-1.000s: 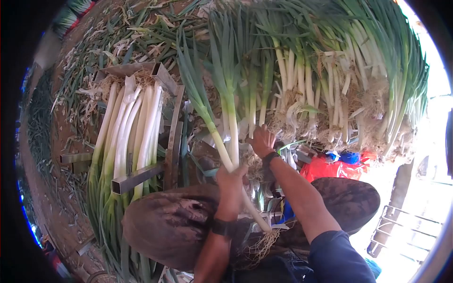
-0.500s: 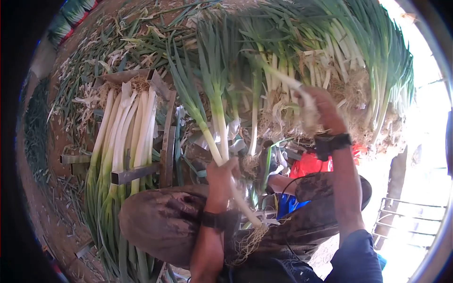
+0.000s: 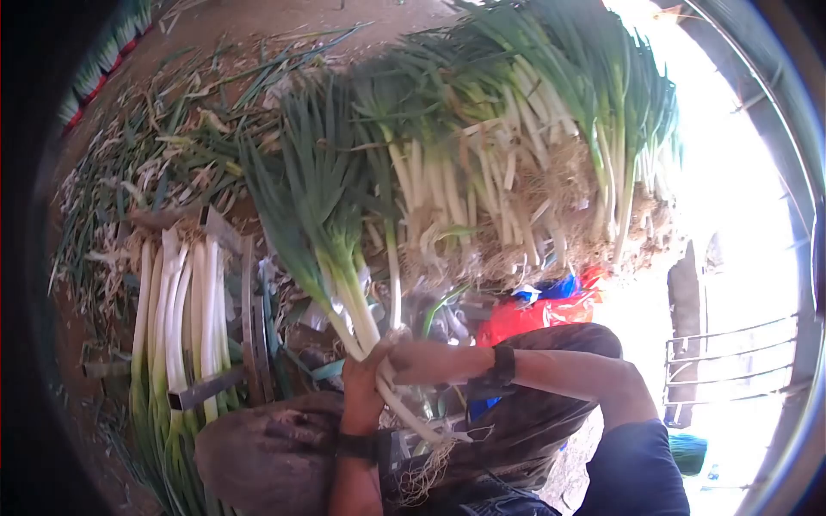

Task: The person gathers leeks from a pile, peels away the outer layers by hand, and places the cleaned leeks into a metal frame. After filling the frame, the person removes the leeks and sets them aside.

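My left hand (image 3: 361,387) grips a bunch of leeks (image 3: 340,284) by their white stalks, green tops pointing up and away, roots (image 3: 422,469) hanging near my lap. My right hand (image 3: 422,361) is closed on the same stalks just beside the left hand. Both wrists wear dark bands. A large pile of untrimmed leeks (image 3: 508,163) with hairy roots lies straight ahead. To the left, cleaned white leeks (image 3: 185,310) lie side by side in a metal frame (image 3: 249,318).
Trimmed leaves and peelings (image 3: 146,155) litter the brown ground at left. Red and blue plastic bags (image 3: 533,314) lie under the pile. A metal railing (image 3: 731,361) stands at the right in bright light. My knees fill the lower middle.
My right hand drew a leek from the pile and brought it down to the stalks in my left hand. The view shifted right and the held bunch grew.
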